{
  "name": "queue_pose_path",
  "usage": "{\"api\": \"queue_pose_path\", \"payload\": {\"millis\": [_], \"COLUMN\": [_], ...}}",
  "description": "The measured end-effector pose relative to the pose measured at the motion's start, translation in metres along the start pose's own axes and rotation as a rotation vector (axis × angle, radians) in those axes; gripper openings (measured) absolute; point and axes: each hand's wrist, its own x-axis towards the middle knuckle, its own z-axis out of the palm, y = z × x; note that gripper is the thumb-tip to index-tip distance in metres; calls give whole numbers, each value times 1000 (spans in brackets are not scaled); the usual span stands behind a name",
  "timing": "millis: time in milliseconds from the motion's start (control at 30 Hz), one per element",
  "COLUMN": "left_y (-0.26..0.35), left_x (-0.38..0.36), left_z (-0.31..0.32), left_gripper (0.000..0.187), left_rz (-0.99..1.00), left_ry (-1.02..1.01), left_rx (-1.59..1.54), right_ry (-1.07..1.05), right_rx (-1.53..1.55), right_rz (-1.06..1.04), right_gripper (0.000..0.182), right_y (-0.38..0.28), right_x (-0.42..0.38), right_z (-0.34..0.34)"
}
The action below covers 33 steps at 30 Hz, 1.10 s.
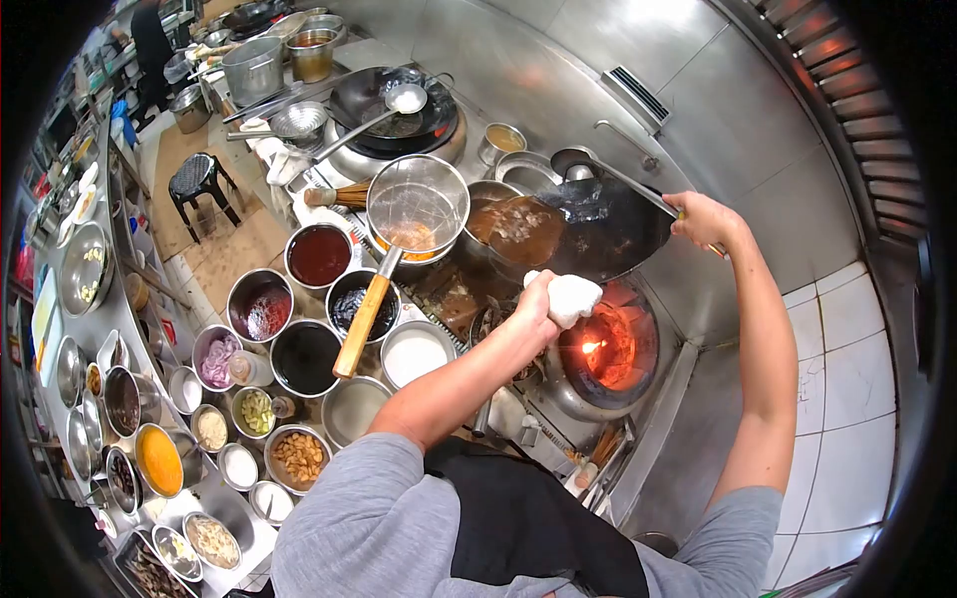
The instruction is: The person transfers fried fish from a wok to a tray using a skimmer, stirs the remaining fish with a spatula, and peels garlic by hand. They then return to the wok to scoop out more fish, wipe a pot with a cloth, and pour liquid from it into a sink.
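My left hand [543,304] is closed around a folded white cloth [575,300] at the near edge of a dark wok [623,234]. The wok is tilted over a pot, and brown liquid [518,229] lies at its left side. My right hand [706,221] grips the handle of a long metal ladle [628,181], whose bowl is beyond the wok's far rim. Below the wok, a round burner [610,344] glows orange with flame. A wire strainer [417,199] with a wooden handle rests left of the wok.
Containers of sauces and ingredients stand at the left, among them dark sauce [305,357], white powder [417,356] and nuts [297,456]. A second wok [394,110] holds another ladle [406,98]. A black stool [199,179] stands on the floor, and a person [152,50] is beyond.
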Motion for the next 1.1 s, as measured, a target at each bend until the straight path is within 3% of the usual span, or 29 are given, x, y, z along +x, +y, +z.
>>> {"api": "queue_pose_path", "payload": {"millis": [233, 333, 400, 567, 667, 767, 867, 1000, 1033, 1100], "left_y": [4, -2, -11, -34, -48, -71, -95, -132, -143, -164], "left_x": [10, 17, 8, 26, 15, 21, 27, 32, 26, 29], "left_z": [-11, -18, -19, -40, -42, -52, -68, -97, -105, -129], "left_gripper": [25, 29, 36, 45, 49, 48, 38, 19, 19, 16], "left_rz": [-7, -18, 60, -92, -128, -182, -119, 61, 107, 106], "left_ry": [-111, -195, -190, -243, -469, -455, -264, 1, 38, 197], "left_rx": [-45, -96, -127, -142, -48, 107, 320, 654, 733, 870], "right_ry": [44, 209, 211, 250, 259, 339, 375, 494, 582, 519], "right_rx": [-253, -456, -423, -380, -332, -231, -45, 71, 154, 565], "right_rz": [23, -161, -122, -68, -26, -55, -16, 148, 152, 295], "right_gripper": [58, 55, 54, 51, 54, 58, 65, 64, 66, 67], "right_y": [-50, -51, -45, -35, -5, 47, 110, 199, 208, 191], "right_x": [-2, 4, 1, -30, -60, -97, -125, -145, -155, -198], "right_z": [-19, -18, -16, -4, 12, 38, 81, 197, 230, 266]}}
